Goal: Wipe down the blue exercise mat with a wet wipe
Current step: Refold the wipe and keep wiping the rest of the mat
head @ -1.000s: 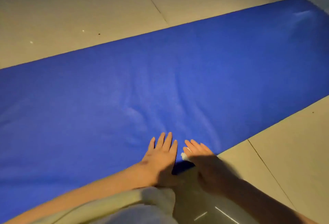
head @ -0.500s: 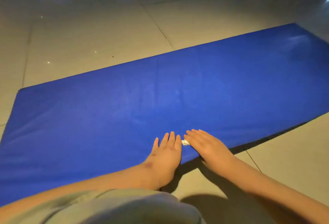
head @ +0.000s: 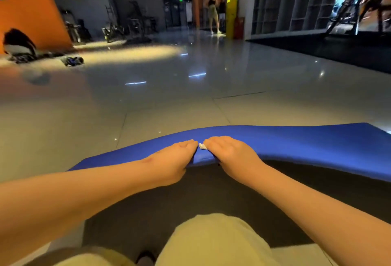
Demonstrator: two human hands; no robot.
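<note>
Left hand [head: 171, 160] and right hand [head: 230, 153] clench the near edge of the padded blue exercise mat [head: 296, 145] at 12 o'clock, crumpled white wet wipe [head: 202, 146] tucked under the right; palms flat before, edge now lifted

One head-worn view, low and close behind the arms [head: 84, 191].
It faces forward, nearly level, across the floor [head: 169, 107]; the fingers [head: 187, 144] sit near, just below mid-frame, on the mat [head: 296, 145] edge, with the hall [head: 137, 12] stretching far beyond them and the knees [head: 211, 242] close beneath.
</note>
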